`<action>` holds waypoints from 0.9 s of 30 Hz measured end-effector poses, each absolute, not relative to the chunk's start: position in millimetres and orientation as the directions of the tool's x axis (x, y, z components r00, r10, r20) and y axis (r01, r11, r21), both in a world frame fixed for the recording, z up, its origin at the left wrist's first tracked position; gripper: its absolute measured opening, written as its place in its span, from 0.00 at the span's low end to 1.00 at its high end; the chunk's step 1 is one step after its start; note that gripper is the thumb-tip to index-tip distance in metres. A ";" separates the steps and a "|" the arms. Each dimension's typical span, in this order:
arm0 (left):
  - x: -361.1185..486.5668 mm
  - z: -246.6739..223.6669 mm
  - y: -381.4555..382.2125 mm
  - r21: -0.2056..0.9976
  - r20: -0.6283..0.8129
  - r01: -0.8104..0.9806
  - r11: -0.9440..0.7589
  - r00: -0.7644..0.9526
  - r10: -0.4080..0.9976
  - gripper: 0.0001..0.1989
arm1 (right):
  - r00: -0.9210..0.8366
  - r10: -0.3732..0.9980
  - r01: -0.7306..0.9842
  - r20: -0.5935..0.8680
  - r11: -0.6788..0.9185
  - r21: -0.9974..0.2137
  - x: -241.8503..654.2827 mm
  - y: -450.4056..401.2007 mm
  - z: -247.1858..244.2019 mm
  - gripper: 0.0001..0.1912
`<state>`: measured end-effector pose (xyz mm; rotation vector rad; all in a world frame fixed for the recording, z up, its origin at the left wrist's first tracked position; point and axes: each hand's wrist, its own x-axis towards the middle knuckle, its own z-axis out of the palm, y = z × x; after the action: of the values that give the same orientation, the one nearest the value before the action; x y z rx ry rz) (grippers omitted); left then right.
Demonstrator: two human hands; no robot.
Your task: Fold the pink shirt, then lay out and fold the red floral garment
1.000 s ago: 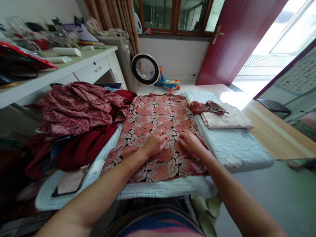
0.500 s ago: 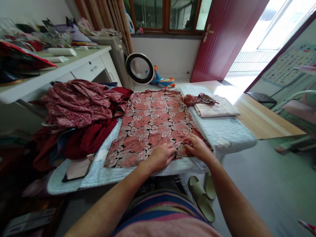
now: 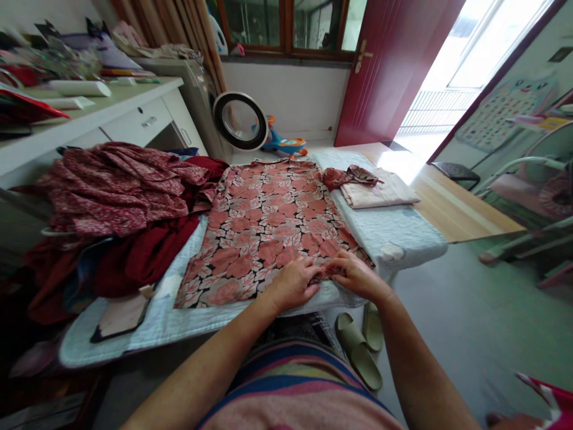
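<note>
The floral garment point(image 3: 264, 218) lies flat on the light-blue padded cover point(image 3: 398, 230). The left hand point(image 3: 295, 283) and right hand point(image 3: 356, 276) contact its near edge, side by side. Crumpled clothes point(image 3: 120, 188) are piled left; a folded pale cloth point(image 3: 385, 191) lies far right.

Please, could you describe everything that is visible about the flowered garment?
The flowered garment looks like thin cloth, printed with coral-red blooms and greyish leaves on black. It lies spread mostly flat on the pale blue padded cover, neckline at the far end, hem nearest. One sleeve lies bunched at the right, reaching onto the folded pale cloth. The left hand and right hand are both at the hem; whether they pinch it is unclear.
</note>
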<state>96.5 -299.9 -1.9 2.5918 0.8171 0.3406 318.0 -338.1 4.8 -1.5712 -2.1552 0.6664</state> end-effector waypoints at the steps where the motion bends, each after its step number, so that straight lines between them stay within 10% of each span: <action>1: 97.8 -3.4 -299.3 0.450 0.108 0.492 -0.745 0.798 0.592 0.13 | -0.294 0.955 0.786 0.030 0.260 -0.561 318.5 -338.4 3.5 0.11; 13: 100.2 -13.1 -294.2 0.603 0.106 0.489 -0.630 0.733 0.671 0.11 | -0.230 0.973 0.852 0.020 0.211 -0.479 327.1 -345.1 3.6 0.10; 27: 103.5 -4.5 -309.3 0.468 0.094 0.524 -0.712 0.771 0.630 0.12 | -0.053 0.999 0.916 0.004 0.050 -0.397 332.5 -347.7 4.7 0.08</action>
<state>103.5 -309.3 -4.5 2.5451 0.8734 0.3456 332.5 -347.7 4.7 -1.9448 -2.0526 0.4216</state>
